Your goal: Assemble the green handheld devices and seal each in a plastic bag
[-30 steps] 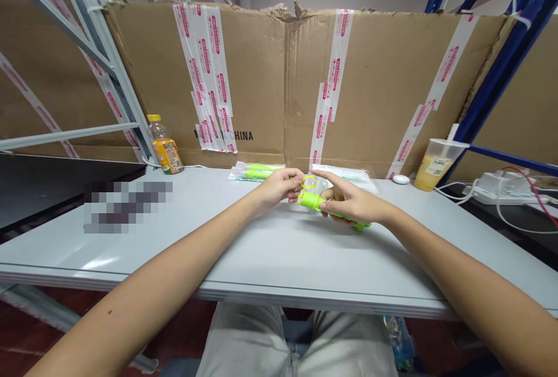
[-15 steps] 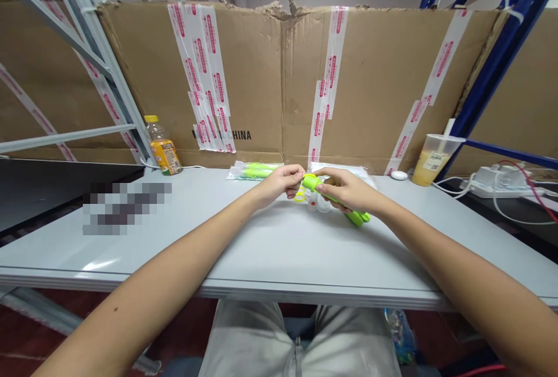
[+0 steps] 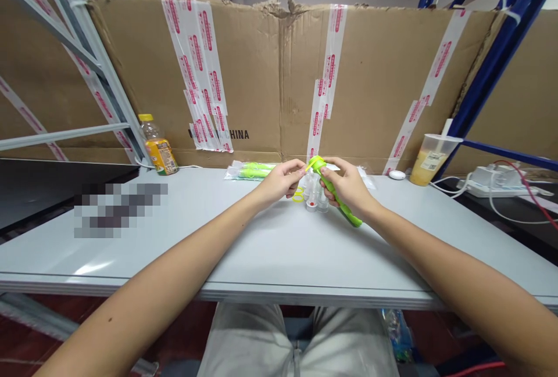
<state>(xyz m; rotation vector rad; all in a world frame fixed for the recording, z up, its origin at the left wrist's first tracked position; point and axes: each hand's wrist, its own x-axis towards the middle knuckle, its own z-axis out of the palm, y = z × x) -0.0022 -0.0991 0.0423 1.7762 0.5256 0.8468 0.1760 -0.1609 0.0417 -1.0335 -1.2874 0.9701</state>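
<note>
1. Cardboard panel (image 3: 253, 69): brown, creased, torn along the top edge, patched with printed tape; no change noted.
2. Worktop (image 3: 261, 255): smooth, pale grey, glossy; carries loose parts beneath the hands.
3. Right hand (image 3: 349, 185): fingers curled firmly around the green piece, gripping it near its upper end.
4. Left hand (image 3: 285, 178): fingers pinching what appears to be the edge of the yellow ring.
5. Green piece (image 3: 344, 208): above the worktop, between the hands; its left end has tilted upward within the last second. Elongated, rounded, apparently hard plastic.
6. Clear parts (image 3: 312, 198): transparent, cup-like, one with a red dot; now less screened by the green piece.
7. Yellow ring (image 3: 309, 165): earlier apart, now against the raised end; judged to be in mid-fitting, seating unconfirmed. Thin, seemingly flexible.
</note>
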